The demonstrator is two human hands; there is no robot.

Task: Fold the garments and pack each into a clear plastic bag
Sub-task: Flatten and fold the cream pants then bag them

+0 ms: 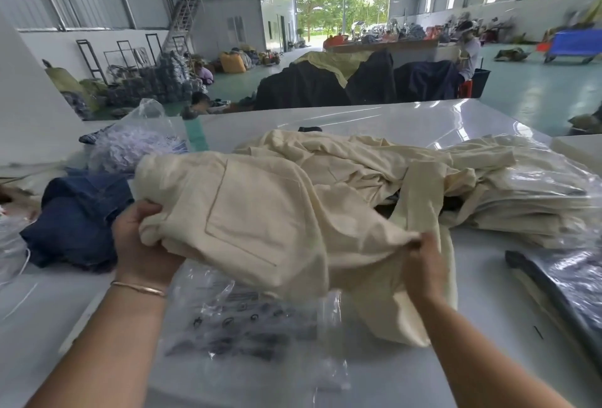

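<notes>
The step in hand seemed to be the folding of one cream garment [260, 209], not yet the packing. It lay in the middle of the frame, held a little above the white tabletop [488, 336]. The left hand [143, 241] gripped its bunched edge with curled fingers, and the right hand [423, 264] pinched a thin fold of the cloth between thumb and fingers. A clear plastic bag [247, 326] with dark printing lay flat and wrinkled on the tabletop just under the garment, near the lower centre.

The next move would probably need the cloth to be spread flat and smooth before it is folded to the size of the bag.

The cloth looked like soft, matte woven cotton with a stitched square pocket. Behind it, more cream garments [358, 156] lay in a loose heap. At the right, a pile of packed bags [534, 202] was shiny and flat. At the left lay a dark blue denim piece [78, 222], thick and crumpled.
</notes>
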